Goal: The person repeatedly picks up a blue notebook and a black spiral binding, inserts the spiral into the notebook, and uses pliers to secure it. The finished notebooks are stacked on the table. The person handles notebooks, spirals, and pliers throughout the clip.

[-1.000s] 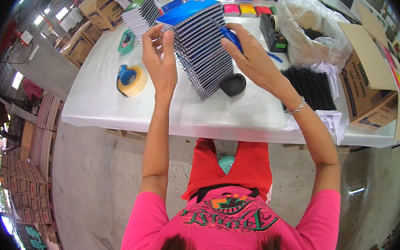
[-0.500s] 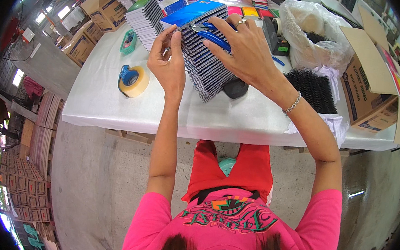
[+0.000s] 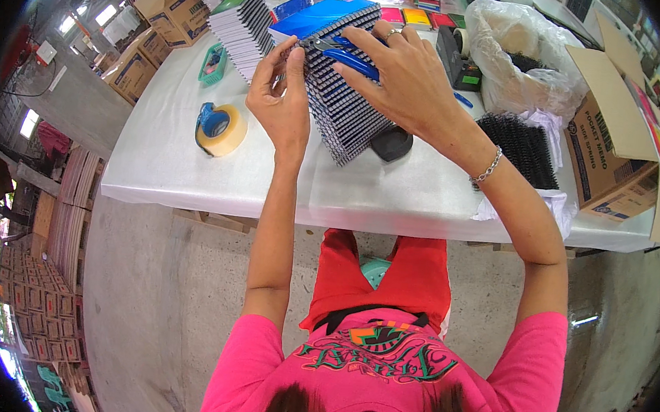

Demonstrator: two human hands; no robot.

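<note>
Blue-handled cutting pliers [image 3: 352, 62] lie in my right hand [image 3: 421, 85], whose fingers close round the handles. Their metal jaws point left, at the near left corner of a blue-covered spiral notebook [image 3: 325, 18]. That notebook tops a tall stack of spiral-bound notebooks [image 3: 342, 122] with the coils facing me. At the same corner my left hand [image 3: 282, 101] is closed, thumb and forefinger close together by the jaws. What its fingertips pinch is too small to make out. A black rounded object [image 3: 391, 144] sits at the stack's foot.
A tape roll in a blue holder [image 3: 222, 129] lies on the white-covered table [image 3: 215, 185], with a green basket [image 3: 212, 65] beyond. Black plastic coils [image 3: 522, 150], a clear bag [image 3: 512, 54] and an open carton [image 3: 609, 162] stand right. More notebooks [image 3: 239, 36] are stacked left.
The pliers' jaws have shifted slightly left, closer to my left fingertips. Both hands stay at the stack's corner, and the stack sits nearly the same in view.
</note>
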